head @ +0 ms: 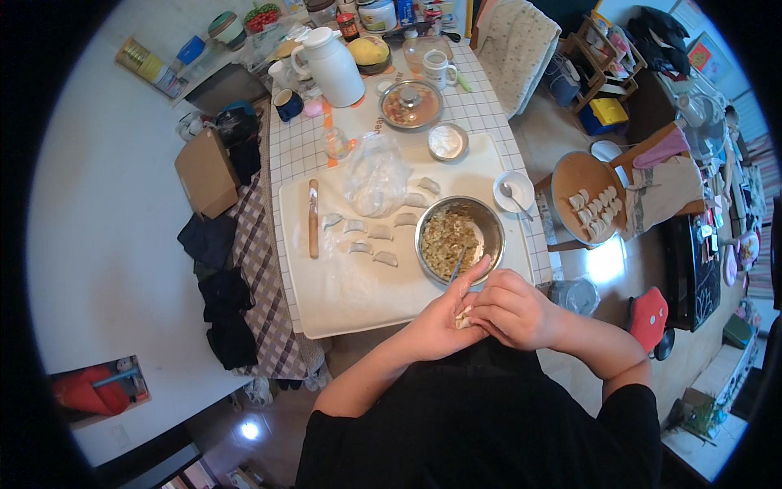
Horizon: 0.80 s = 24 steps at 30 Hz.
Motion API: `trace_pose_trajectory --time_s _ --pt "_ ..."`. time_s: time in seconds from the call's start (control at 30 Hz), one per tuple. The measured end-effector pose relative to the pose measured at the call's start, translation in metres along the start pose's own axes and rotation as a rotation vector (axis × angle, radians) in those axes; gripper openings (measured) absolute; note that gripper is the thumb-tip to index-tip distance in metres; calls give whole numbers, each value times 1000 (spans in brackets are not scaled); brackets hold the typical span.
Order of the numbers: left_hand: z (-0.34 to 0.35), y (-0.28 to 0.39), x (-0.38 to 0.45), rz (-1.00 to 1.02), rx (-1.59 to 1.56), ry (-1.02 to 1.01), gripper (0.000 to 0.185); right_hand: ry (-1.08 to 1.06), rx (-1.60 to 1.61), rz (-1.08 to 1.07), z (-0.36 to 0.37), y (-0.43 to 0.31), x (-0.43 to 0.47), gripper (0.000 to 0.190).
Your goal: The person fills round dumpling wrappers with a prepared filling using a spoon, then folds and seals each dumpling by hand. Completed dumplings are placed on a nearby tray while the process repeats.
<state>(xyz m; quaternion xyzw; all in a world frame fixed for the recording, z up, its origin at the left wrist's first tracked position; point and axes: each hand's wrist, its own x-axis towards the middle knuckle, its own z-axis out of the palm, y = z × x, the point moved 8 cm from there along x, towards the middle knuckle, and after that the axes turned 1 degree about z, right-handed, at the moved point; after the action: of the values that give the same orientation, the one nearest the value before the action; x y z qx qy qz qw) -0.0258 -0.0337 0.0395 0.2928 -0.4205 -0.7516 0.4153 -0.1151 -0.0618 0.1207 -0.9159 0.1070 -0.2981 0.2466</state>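
Note:
A small dumpling (463, 318) with pale filling showing lies in my left hand (441, 323). The fingers of my right hand (516, 310) pinch at its edge. Both hands are together over the near rim of a steel bowl (499, 229) of chopped filling (449, 235), in which a utensil (457, 266) stands tilted. Left of the bowl, several folded dumplings (380, 232) rest on a floured white board (330, 308). A wooden rolling pin (313, 220) lies at the board's left. Behind the dumplings is a clear plastic bag (377, 177); part of the dumpling in my hands is hidden by fingers.
A bowl of flour (447, 142) and a white bowl with a spoon (513, 191) stand beyond the steel bowl. Farther back are a lidded dish (410, 107), a white thermos jug (335, 70) and mugs. On a chair at right, a round board (571, 177) holds several dumplings.

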Motion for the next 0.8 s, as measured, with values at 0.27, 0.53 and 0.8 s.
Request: trace_pose_trajectory --time_s 0.27,0.53,0.8 --pt "-7 2 1 78 -18 80 94 98 192 152 -12 20 -5 29" --pt "-4 5 1 19 30 57 87 81 134 104 -13 15 -5 26" --pt "-22 8 -2 -10 -164 215 69 151 323 374 -32 45 -9 65"
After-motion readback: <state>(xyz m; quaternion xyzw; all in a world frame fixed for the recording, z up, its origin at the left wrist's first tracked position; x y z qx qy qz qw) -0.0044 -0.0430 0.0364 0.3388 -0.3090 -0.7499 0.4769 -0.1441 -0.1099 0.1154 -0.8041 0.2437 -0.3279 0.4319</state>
